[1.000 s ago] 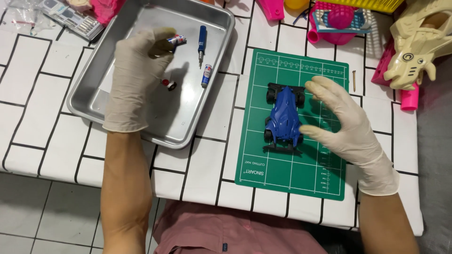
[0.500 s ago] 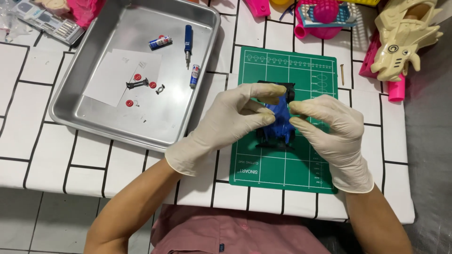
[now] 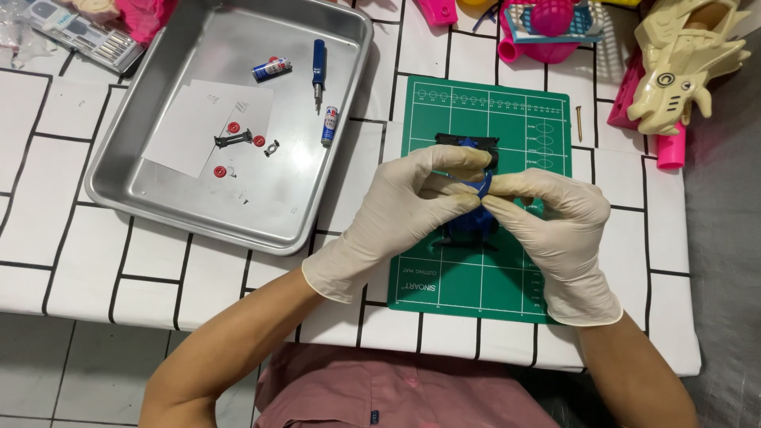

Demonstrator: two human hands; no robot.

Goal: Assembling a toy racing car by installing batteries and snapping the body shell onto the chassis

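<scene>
Head view. Green cutting mat (image 3: pixel 476 277) on tiled table (image 3: pixel 71 198), near edge close to table's near edge; bare mat near and right of hands. Steel tray (image 3: pixel 119 182) just left of mat, holding screwdriver (image 3: pixel 318 71), two batteries (image 3: pixel 272 69), red wheels (image 3: pixel 234 127) on paper. Pink and cream toys along far edge. Blue toy car (image 3: pixel 474 218) at mat centre, mostly covered. Left hand (image 3: pixel 404 210) and right hand (image 3: pixel 555 230), gloved, fingertips pressed together, pinching car body from either side.
</scene>
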